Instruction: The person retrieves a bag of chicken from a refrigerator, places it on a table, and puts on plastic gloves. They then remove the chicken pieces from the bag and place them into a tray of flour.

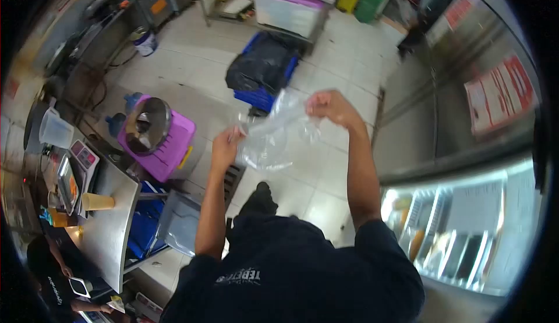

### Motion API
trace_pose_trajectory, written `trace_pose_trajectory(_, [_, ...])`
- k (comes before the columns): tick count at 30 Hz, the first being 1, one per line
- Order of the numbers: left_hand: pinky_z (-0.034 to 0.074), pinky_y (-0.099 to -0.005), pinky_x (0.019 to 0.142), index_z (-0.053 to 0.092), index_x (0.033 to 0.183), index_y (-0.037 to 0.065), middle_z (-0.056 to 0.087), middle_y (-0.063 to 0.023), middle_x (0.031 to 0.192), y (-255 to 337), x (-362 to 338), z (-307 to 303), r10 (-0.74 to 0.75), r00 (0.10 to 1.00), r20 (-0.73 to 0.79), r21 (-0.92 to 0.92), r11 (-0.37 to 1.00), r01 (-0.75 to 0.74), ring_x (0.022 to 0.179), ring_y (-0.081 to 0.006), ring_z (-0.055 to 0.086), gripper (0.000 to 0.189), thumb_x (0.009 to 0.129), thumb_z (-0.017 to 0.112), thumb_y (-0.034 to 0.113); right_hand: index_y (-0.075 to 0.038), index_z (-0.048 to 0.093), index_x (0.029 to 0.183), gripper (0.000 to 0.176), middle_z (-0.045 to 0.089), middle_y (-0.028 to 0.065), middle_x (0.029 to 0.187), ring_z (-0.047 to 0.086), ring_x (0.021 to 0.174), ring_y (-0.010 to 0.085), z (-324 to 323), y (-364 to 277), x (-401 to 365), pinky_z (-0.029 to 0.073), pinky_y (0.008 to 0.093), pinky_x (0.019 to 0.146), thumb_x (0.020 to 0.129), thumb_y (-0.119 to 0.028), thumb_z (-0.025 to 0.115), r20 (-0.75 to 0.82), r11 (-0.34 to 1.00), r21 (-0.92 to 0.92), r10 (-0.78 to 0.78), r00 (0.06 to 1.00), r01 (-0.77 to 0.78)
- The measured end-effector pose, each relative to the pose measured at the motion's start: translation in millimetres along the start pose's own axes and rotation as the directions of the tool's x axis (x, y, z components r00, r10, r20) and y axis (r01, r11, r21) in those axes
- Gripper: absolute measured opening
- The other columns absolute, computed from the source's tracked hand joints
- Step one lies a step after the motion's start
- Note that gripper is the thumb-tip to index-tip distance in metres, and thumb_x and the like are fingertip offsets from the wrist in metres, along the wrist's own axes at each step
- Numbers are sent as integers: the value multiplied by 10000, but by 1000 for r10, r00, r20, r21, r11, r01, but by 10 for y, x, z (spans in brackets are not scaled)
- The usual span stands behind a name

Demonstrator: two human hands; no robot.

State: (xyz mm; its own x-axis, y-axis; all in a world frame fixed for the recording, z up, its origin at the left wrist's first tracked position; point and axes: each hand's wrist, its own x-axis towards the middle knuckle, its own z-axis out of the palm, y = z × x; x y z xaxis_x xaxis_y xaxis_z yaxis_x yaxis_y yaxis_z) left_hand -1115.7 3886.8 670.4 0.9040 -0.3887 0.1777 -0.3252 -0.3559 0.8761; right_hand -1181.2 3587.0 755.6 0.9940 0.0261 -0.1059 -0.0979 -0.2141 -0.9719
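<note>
A clear plastic bag (pixel 271 142) is stretched between my two hands, out in front of my body above the tiled floor. My left hand (pixel 226 143) pinches its left edge. At the upper right, my right hand (pixel 329 106) grips the bag's other side with bent fingers. The bag looks thin, wrinkled and see-through, and nothing can be made out inside it. Beyond it, a black plastic bag (pixel 262 61) covers a blue crate (pixel 254 99) on the floor.
At the left, a metal pot (pixel 149 125) rests on a purple crate (pixel 183 139). A steel table (pixel 119 230) holds a scale (pixel 85 155) and a beige cup (pixel 98 201). A co-worker (pixel 49 282) is at the lower left. A lit glass-front fridge (pixel 460 230) stands right.
</note>
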Motion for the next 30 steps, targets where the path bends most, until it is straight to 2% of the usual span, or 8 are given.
trace_pose_trajectory(5, [392,-355,599,569,703,-12,566,-167,669,-1010,326,-538,-32,949,-315,211,972,103,626,-266,540,350,871,455,273,-34,548,654,280,513,29,562,448,511,99,26,1141,1365,362,270,470,617,-231,744,-296,973,-230,-85,951,15])
trace_pose_trajectory(8, [371,-330,529,536,623,6,534,-90,591,-788,861,-946,-190,886,-423,92,964,251,544,-182,483,362,847,519,290,-24,536,637,278,535,66,584,518,559,162,156,868,1908,399,297,512,611,-215,737,-377,923,-381,-110,919,-45])
trace_pose_trajectory(11, [346,-278,477,505,612,42,463,9,551,-554,1472,-1170,-251,929,-273,-39,967,250,527,-86,413,285,779,632,235,-13,526,634,280,536,97,596,525,567,196,333,603,2515,407,315,525,620,-206,729,-365,922,-388,-165,916,11])
trace_pose_trajectory(15, [366,-228,499,500,751,51,450,35,604,-423,2424,-980,-194,976,-99,-109,977,183,562,-61,410,246,686,722,134,-17,502,614,282,504,104,576,510,557,204,560,319,3399,403,313,528,640,-191,722,-276,917,-379,-243,930,127])
trace_pose_trajectory(17, [408,-235,552,529,817,30,518,-3,652,-800,2967,-707,11,983,-185,-135,990,-36,605,-81,476,270,702,715,187,-21,517,620,269,523,116,591,534,573,246,670,313,3919,414,331,536,638,-206,713,-152,907,-376,-261,953,188])
trace_pose_trajectory(23, [435,-266,687,570,949,-1,595,-95,772,-1452,4408,-631,-263,936,-234,-113,963,243,746,-146,551,373,735,671,287,-25,549,635,343,569,149,662,560,668,337,1024,420,5499,438,417,587,668,-354,643,112,805,-472,-349,930,359])
trace_pose_trajectory(28, [453,-290,576,532,959,-16,590,-103,694,-2158,5242,-1300,-21,837,-547,114,989,99,623,-174,565,396,742,669,285,-36,509,646,383,535,131,657,543,654,330,1113,99,6863,425,409,570,674,-398,631,293,682,-557,-373,881,474])
trace_pose_trajectory(30, [409,-251,458,526,941,-3,579,-82,671,-2226,5576,-1576,-568,789,-234,-429,789,440,504,-126,519,335,742,666,227,-42,475,630,462,517,124,667,535,648,321,1279,110,7433,411,410,558,665,-479,623,379,660,-476,-441,813,581])
